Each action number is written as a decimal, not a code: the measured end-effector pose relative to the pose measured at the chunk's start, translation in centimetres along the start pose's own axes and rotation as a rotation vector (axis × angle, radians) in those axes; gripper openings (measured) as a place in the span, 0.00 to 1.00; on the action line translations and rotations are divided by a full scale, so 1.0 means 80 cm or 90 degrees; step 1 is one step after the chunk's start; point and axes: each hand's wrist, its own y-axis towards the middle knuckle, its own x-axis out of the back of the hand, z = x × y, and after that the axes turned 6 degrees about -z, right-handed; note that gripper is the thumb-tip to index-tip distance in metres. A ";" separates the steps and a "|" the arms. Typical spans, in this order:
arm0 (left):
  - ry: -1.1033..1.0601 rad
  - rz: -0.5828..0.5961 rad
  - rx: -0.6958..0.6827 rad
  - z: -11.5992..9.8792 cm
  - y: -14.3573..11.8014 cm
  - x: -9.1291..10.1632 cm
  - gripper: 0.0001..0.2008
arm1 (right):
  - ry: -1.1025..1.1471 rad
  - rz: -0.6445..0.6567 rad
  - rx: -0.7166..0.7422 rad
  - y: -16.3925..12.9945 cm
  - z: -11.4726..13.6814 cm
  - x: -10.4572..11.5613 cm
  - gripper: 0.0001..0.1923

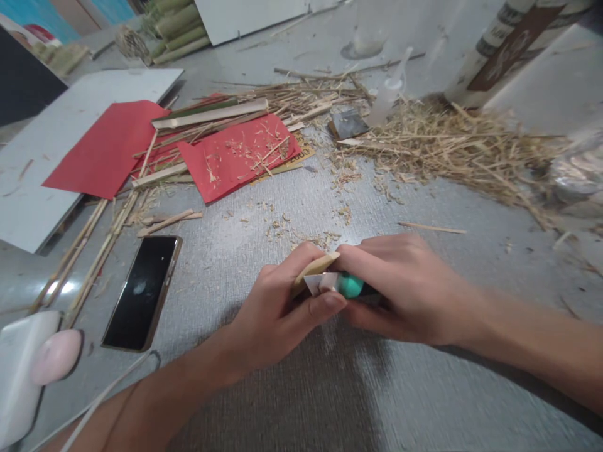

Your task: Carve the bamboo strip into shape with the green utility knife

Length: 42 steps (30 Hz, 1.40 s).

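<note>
Near the middle of the table, my left hand (pixel 282 307) is closed around a pale strip of bamboo (pixel 315 270) whose pointed end sticks up to the right. My right hand (pixel 409 289) grips a utility knife (pixel 348 285) with a green part near its front. Its short blade (pixel 313 284) points left and lies against or just in front of the strip; I cannot tell whether it touches. My left thumb rests by the knife's metal front. Most of the knife's handle is hidden in my right hand.
A phone (pixel 141 292) lies at left, near a white box (pixel 23 376) and a pink rounded object (pixel 57 356). Red paper (pixel 240 157) with shavings, bamboo strips (pixel 211 116), a straw-like pile (pixel 438 141) and a small plastic bottle (pixel 389 97) lie beyond my hands.
</note>
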 end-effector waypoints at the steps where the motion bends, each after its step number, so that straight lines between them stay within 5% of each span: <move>1: -0.003 0.000 0.005 0.000 0.000 0.000 0.09 | 0.004 -0.001 0.003 0.000 0.000 0.000 0.09; 18: -0.015 -0.014 0.056 -0.003 -0.002 0.000 0.12 | -0.017 0.040 -0.043 0.002 0.002 -0.001 0.03; 27: 0.007 -0.025 0.053 -0.008 0.002 -0.002 0.15 | 0.012 0.028 -0.033 0.000 -0.002 -0.002 0.14; 42: -0.019 -0.016 0.067 -0.001 -0.001 -0.002 0.11 | 0.006 -0.003 -0.006 0.000 -0.002 -0.002 0.06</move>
